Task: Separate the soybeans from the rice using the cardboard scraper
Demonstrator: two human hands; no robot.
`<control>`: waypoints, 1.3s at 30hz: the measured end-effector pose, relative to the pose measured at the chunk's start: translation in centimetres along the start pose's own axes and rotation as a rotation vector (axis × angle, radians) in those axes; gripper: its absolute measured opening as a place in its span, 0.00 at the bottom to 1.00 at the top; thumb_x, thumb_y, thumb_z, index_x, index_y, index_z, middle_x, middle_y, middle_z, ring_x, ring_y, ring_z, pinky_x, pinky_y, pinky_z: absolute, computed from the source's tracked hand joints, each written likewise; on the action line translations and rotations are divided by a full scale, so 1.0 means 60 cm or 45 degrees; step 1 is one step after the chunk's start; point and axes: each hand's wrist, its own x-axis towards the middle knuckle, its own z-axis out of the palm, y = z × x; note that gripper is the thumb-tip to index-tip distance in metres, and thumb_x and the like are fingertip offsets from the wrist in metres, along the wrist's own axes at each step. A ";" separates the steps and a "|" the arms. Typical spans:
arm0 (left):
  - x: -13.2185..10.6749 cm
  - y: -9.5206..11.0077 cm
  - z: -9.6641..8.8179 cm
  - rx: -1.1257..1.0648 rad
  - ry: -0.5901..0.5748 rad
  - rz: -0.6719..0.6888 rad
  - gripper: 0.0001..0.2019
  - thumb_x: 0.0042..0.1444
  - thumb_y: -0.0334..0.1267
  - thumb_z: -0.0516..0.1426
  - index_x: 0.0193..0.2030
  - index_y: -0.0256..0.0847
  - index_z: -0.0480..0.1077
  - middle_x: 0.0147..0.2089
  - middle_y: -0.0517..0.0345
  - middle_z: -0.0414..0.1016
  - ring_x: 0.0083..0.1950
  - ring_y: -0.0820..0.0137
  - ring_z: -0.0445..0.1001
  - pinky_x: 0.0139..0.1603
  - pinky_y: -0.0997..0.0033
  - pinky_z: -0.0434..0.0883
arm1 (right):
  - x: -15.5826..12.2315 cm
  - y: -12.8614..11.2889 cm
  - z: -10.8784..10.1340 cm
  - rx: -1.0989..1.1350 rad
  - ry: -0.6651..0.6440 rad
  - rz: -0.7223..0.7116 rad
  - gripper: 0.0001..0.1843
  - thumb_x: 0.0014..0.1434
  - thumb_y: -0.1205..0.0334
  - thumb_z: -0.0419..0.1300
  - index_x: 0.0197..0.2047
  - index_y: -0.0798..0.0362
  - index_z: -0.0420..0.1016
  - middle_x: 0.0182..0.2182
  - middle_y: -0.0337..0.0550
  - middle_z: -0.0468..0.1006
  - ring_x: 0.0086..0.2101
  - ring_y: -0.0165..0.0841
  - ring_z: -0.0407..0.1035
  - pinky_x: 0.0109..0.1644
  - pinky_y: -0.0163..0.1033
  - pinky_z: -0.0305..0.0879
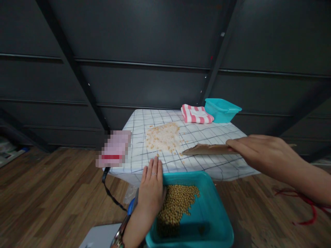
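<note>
My right hand (pixel 263 151) grips a flat piece of torn brown cardboard (pixel 209 149), its long edge low over the checked tablecloth. Just left of the cardboard's tip spreads a pile of fine white grains (pixel 164 137), with yellow beans mixed in and scattered around it. My left hand (pixel 151 187) lies with fingers stretched out at the table's near edge, beside the left rim of a teal plastic tub (pixel 219 210). Yellow soybeans (pixel 178 203) fill the left side of this tub, which sits against the table's front edge. Whether my left thumb touches the rim, I cannot tell.
A folded pink-and-white striped towel (pixel 198 114) and a second teal tub (pixel 222 110) stand at the table's back right. A blurred pink object (pixel 115 148) is at the left edge. Dark panels (pixel 144 82) rise behind, and wooden floor (pixel 64 186) lies around.
</note>
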 end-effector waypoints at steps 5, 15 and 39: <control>0.000 -0.002 0.001 -0.027 -0.005 0.008 0.33 0.47 0.31 0.47 0.62 0.25 0.46 0.64 0.38 0.52 0.64 0.55 0.49 0.59 0.51 0.59 | 0.013 -0.003 0.007 -0.007 0.059 -0.054 0.19 0.54 0.81 0.41 0.33 0.59 0.71 0.26 0.47 0.76 0.24 0.32 0.69 0.27 0.37 0.65; 0.003 0.001 -0.010 -0.001 -0.048 -0.007 0.31 0.46 0.31 0.48 0.60 0.24 0.51 0.64 0.38 0.52 0.63 0.54 0.51 0.58 0.52 0.60 | 0.028 -0.008 0.005 -0.003 0.076 -0.064 0.17 0.55 0.80 0.42 0.32 0.60 0.70 0.25 0.48 0.76 0.23 0.33 0.69 0.26 0.38 0.63; -0.001 -0.003 -0.002 0.008 -0.010 0.016 0.32 0.47 0.29 0.47 0.61 0.25 0.47 0.64 0.38 0.51 0.64 0.55 0.50 0.58 0.52 0.59 | 0.014 -0.026 -0.021 0.237 -0.021 0.036 0.18 0.55 0.77 0.40 0.30 0.54 0.68 0.22 0.41 0.73 0.20 0.31 0.65 0.24 0.37 0.59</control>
